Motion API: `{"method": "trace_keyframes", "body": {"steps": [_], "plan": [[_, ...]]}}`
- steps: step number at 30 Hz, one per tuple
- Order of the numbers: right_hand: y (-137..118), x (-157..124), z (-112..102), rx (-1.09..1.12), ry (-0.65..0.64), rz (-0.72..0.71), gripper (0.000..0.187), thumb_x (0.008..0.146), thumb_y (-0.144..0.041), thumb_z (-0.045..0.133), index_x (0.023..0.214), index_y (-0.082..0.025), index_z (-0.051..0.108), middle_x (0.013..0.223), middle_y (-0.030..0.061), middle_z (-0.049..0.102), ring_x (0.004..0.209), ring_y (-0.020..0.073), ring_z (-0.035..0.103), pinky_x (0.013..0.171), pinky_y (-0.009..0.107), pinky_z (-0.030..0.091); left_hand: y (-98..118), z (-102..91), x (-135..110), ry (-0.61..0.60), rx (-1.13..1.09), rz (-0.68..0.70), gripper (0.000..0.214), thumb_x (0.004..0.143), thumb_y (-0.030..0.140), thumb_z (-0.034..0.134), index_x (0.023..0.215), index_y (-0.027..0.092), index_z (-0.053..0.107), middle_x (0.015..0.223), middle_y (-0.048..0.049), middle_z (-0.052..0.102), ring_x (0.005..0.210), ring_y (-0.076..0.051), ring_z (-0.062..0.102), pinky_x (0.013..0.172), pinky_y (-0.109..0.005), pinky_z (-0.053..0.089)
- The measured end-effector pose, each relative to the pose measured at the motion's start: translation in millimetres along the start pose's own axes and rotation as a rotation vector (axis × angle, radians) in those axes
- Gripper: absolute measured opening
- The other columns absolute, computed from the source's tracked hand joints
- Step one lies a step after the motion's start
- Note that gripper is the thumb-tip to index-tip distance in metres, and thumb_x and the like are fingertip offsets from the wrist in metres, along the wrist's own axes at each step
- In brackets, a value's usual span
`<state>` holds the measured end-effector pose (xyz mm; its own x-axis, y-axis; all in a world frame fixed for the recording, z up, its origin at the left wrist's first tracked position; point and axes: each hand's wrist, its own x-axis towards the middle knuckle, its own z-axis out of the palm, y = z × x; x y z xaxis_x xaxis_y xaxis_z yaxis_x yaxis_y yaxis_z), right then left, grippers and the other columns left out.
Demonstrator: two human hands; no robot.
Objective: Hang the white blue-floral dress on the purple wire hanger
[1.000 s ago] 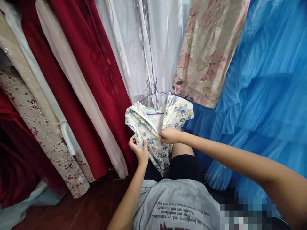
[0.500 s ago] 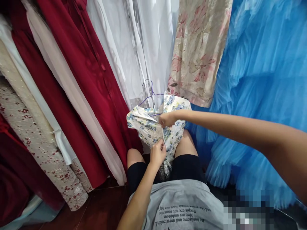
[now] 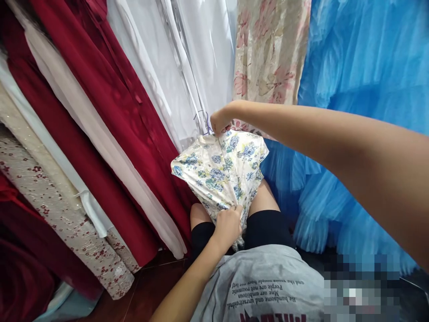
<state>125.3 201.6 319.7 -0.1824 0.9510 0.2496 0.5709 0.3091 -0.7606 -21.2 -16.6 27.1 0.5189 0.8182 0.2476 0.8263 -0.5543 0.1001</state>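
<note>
A white dress (image 3: 217,172) with blue and yellow-green flowers hangs on a thin purple hanger (image 3: 208,129) in front of my knees. Its middle seam is closed from the waist to the neckline. My right hand (image 3: 221,120) is shut at the top of that seam, by the hanger, pinching the zipper end; the small pull itself is hidden by my fingers. Lower down, my left hand (image 3: 229,226) grips the gathered fabric at the waist, between my thighs. The lower part of the dress is mostly out of sight beneath that hand.
Long dark red gowns (image 3: 100,103) and sequined beige ones (image 3: 60,210) hang on the left. White fabric (image 3: 208,49) and a beige dress with pink flowers (image 3: 271,58) hang ahead. Blue tulle (image 3: 362,134) fills the right side. Dark red floor tiles (image 3: 150,279) show at lower left.
My right hand has moved up the dress to the neckline, and the gap in the seam has closed behind it. My left hand has shifted slightly down and right, still holding the fabric.
</note>
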Motion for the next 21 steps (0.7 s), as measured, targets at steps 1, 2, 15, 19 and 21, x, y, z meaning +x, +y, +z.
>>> {"method": "trace_keyframes", "body": {"steps": [1, 2, 15, 19, 21], "plan": [[-1, -4, 0, -0.048, -0.034, -0.004, 0.015, 0.07, -0.004, 0.075, 0.062, -0.006, 0.062, 0.075, 0.0022, 0.071, 0.08, 0.016, 0.071, 0.075, 0.029, 0.054, -6, -2.8, 1, -0.017, -0.008, 0.001, 0.016, 0.088, 0.017, 0.053, 0.1, 0.023, 0.061, 0.094, -0.0117, 0.07, 0.084, -0.026, 0.069, 0.073, -0.034, 0.044], [-1, -9, 0, -0.104, -0.073, -0.018, 0.017, 0.066, 0.0, 0.077, 0.061, -0.007, 0.062, 0.074, 0.0028, 0.071, 0.081, 0.0174, 0.071, 0.077, 0.029, 0.054, -12, -8.0, 4, -0.016, -0.032, 0.001, 0.013, 0.091, 0.02, 0.052, 0.1, 0.024, 0.061, 0.096, -0.0099, 0.071, 0.087, -0.026, 0.069, 0.075, -0.033, 0.045], [24, -62, 20, -0.059, -0.183, -0.17, 0.012, 0.07, -0.004, 0.073, 0.076, -0.012, 0.067, 0.048, -0.0028, 0.06, 0.052, 0.0175, 0.065, 0.058, 0.031, 0.059, -76, -160.9, 167, 0.587, -0.215, 0.056, 0.023, 0.095, 0.024, 0.047, 0.101, 0.015, 0.068, 0.086, -0.0098, 0.071, 0.084, -0.025, 0.066, 0.08, -0.034, 0.047], [47, -74, 39, 0.407, -0.011, -0.22, 0.028, 0.075, -0.01, 0.07, 0.1, -0.016, 0.06, 0.052, -0.0041, 0.061, 0.048, 0.0161, 0.061, 0.05, 0.026, 0.054, -74, -162.1, 179, 0.606, -0.301, 0.062, 0.024, 0.093, 0.027, 0.049, 0.082, 0.017, 0.067, 0.068, -0.0045, 0.068, 0.068, -0.02, 0.063, 0.069, -0.029, 0.045], [56, -78, 56, 0.578, 0.113, -0.231, 0.028, 0.079, -0.016, 0.067, 0.104, -0.018, 0.055, 0.056, -0.0045, 0.061, 0.05, 0.0141, 0.06, 0.051, 0.023, 0.05, -73, -160.0, 180, 0.668, -0.339, 0.029, 0.022, 0.092, 0.026, 0.05, 0.083, 0.017, 0.067, 0.07, -0.0045, 0.069, 0.068, -0.019, 0.063, 0.068, -0.028, 0.044]]}}
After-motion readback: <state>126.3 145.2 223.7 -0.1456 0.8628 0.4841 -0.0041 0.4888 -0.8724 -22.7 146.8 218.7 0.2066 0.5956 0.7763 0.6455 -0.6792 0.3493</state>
